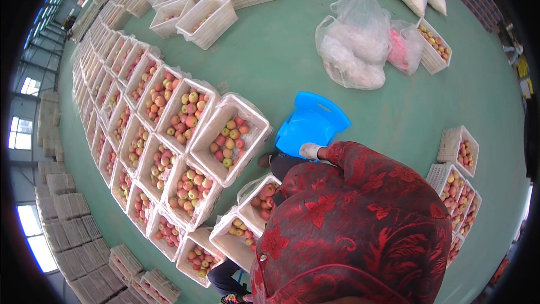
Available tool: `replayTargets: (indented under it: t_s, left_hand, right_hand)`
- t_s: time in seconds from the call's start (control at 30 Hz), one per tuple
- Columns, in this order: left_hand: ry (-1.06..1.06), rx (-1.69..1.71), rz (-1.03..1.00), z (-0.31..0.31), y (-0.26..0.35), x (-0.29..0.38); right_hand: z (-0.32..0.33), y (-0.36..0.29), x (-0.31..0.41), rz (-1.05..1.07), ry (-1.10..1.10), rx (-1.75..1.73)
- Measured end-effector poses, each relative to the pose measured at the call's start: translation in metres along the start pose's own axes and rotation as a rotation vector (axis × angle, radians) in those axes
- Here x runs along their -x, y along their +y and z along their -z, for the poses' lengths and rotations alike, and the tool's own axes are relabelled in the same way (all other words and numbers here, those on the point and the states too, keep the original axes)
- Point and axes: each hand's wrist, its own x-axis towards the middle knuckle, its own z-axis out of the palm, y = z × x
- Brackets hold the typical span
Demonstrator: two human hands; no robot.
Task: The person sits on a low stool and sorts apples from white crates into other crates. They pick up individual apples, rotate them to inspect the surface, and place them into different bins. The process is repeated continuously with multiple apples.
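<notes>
In a white work glove, my right hand (311, 151) lies against the near edge of a blue plastic chair (301, 133) with a slotted backrest. Whether the fingers grip the chair cannot be told. My left hand is out of view, beyond the red and black floral jacket (358, 228) on my body. Left of the chair stands a white plastic crate (204, 141), lined with clear film. Red and yellow apples (228, 143) partly cover its bottom. Closer to my body, two more crates hold apples (266, 198); the jacket hides part of them.
Rows of lined crates of apples (158, 97) run to the far left. Filled plastic bags (354, 46) lie beyond the chair, beside another apple crate (436, 46). Stacked crates (453, 194) stand at the right. A trouser leg (223, 280) shows at the bottom.
</notes>
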Motion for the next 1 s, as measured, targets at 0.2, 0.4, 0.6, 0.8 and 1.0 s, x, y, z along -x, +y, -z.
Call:
replayTargets:
  t_s: [0.2, 0.4, 0.6, 0.8, 1.0]
  left_hand:
    - [-0.032, -0.088, -0.005, 0.004, 0.008, -0.005]
    - [-0.106, -0.150, -0.033, -0.017, 0.025, -0.021]
    - [-0.093, -0.144, -0.040, -0.026, 0.027, -0.027]
    - [-0.056, -0.085, -0.033, -0.032, 0.021, -0.021]
    - [0.023, 0.029, 0.002, -0.033, -0.014, -0.006]
  right_hand:
    - [0.023, -0.034, 0.060, 0.091, 0.082, -0.185]
    - [-0.027, 0.053, 0.059, -0.072, 0.027, 0.077]
    - [-0.004, 0.047, 0.056, 0.071, -0.020, 0.482]
    - [-0.015, 0.064, 0.028, 0.029, 0.063, -0.001]
    - [-0.009, 0.069, -0.014, 0.142, -0.175, 0.141]
